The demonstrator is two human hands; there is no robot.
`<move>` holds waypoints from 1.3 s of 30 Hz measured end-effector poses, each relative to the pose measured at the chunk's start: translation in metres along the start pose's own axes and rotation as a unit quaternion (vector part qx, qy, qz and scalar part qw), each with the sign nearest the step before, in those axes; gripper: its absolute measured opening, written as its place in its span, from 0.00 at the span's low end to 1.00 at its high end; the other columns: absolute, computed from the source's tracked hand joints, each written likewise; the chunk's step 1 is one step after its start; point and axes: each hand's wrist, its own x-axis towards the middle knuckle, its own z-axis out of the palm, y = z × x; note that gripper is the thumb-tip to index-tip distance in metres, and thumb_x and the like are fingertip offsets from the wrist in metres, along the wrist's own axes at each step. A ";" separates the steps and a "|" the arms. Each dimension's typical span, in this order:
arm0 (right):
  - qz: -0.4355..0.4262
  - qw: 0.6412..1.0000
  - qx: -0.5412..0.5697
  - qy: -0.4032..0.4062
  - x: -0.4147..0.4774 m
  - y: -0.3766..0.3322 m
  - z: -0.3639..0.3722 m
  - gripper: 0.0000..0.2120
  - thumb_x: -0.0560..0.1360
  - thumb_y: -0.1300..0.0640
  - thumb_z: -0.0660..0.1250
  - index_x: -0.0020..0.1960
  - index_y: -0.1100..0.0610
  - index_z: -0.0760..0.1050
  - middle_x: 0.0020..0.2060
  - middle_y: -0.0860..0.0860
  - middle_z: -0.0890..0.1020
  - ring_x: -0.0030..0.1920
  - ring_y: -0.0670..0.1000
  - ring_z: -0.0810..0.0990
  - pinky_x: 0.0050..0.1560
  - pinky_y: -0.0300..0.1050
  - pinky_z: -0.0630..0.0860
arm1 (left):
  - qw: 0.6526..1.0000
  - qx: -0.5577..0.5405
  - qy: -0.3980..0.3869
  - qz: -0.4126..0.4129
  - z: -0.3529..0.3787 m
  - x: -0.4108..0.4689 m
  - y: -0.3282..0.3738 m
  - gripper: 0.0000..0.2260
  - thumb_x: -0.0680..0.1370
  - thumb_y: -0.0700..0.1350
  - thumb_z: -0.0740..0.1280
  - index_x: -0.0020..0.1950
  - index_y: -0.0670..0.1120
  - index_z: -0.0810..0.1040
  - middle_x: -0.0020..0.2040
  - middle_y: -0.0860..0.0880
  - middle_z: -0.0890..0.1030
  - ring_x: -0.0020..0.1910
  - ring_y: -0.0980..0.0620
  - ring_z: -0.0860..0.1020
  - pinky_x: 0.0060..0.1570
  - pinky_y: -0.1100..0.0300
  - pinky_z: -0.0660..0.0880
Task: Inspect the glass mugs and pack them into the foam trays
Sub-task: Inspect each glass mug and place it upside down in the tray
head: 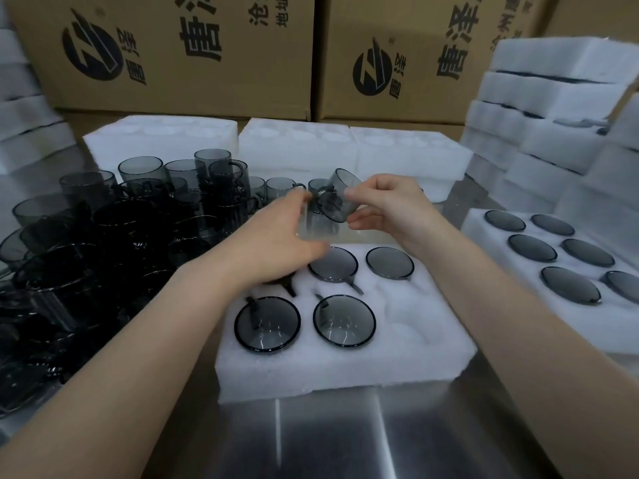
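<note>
Mugs, trays and boxes, counted
The front foam tray [345, 368] shows four uncovered mugs [344, 320]; the second tray [491, 243] right of it shows six; two cardboard boxes [166, 53] stand behind it.

A packing station on a factory or warehouse floor, no question. Big brown shipping cartons [166, 53], printed with logos and Chinese lettering, wall off the back edge of the steel bench [345, 440]. White foam trays [539, 108] are stacked high at the right edge, with a second stack [20, 108] at the left edge. Dozens of identical smoked glass mugs [121, 216] crowd the bench's left side. In the middle, an open tray [345, 368] has mugs seated in round wells, and a filled tray [484, 233] sits by the right edge.
</note>
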 end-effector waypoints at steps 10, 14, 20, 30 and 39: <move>-0.068 0.991 0.060 -0.102 -0.013 0.002 0.013 0.20 0.72 0.69 0.71 0.62 0.57 0.75 0.38 0.49 0.80 0.32 0.51 0.81 0.35 0.43 0.79 | 0.967 -0.221 0.126 0.006 0.015 0.021 0.000 0.26 0.67 0.44 0.78 0.63 0.49 0.76 0.54 0.55 0.80 0.54 0.57 0.78 0.53 0.68 0.73; -0.074 0.991 0.033 -0.104 -0.013 0.004 0.014 0.17 0.71 0.67 0.73 0.57 0.56 0.75 0.47 0.55 0.78 0.30 0.53 0.80 0.32 0.43 0.78 | 0.954 -0.269 0.132 0.025 0.014 0.022 -0.008 0.23 0.65 0.40 0.79 0.58 0.49 0.78 0.51 0.54 0.82 0.50 0.60 0.80 0.49 0.71 0.73; -0.097 0.990 -0.095 -0.037 -0.016 0.004 0.019 0.20 0.67 0.56 0.78 0.49 0.55 0.69 0.50 0.52 0.78 0.27 0.48 0.74 0.28 0.43 0.73 | 0.951 -0.290 0.104 0.042 0.016 0.024 -0.009 0.24 0.61 0.32 0.80 0.52 0.49 0.80 0.45 0.54 0.83 0.42 0.62 0.81 0.42 0.69 0.75; -0.074 0.995 -0.044 0.044 -0.012 0.002 0.019 0.15 0.77 0.50 0.69 0.39 0.56 0.68 0.32 0.56 0.77 0.19 0.52 0.71 0.18 0.39 0.64 | 0.952 -0.292 0.079 0.057 0.018 0.025 -0.009 0.25 0.60 0.34 0.80 0.50 0.54 0.78 0.50 0.56 0.82 0.50 0.61 0.79 0.50 0.71 0.72; -0.018 0.965 0.205 -0.162 -0.011 0.002 0.007 0.11 0.79 0.67 0.59 0.58 0.59 0.76 0.41 0.52 0.83 0.32 0.48 0.81 0.37 0.40 0.80 | 0.893 -0.438 0.108 0.005 0.013 0.024 -0.017 0.25 0.65 0.33 0.77 0.59 0.48 0.80 0.51 0.48 0.85 0.52 0.52 0.83 0.45 0.61 0.78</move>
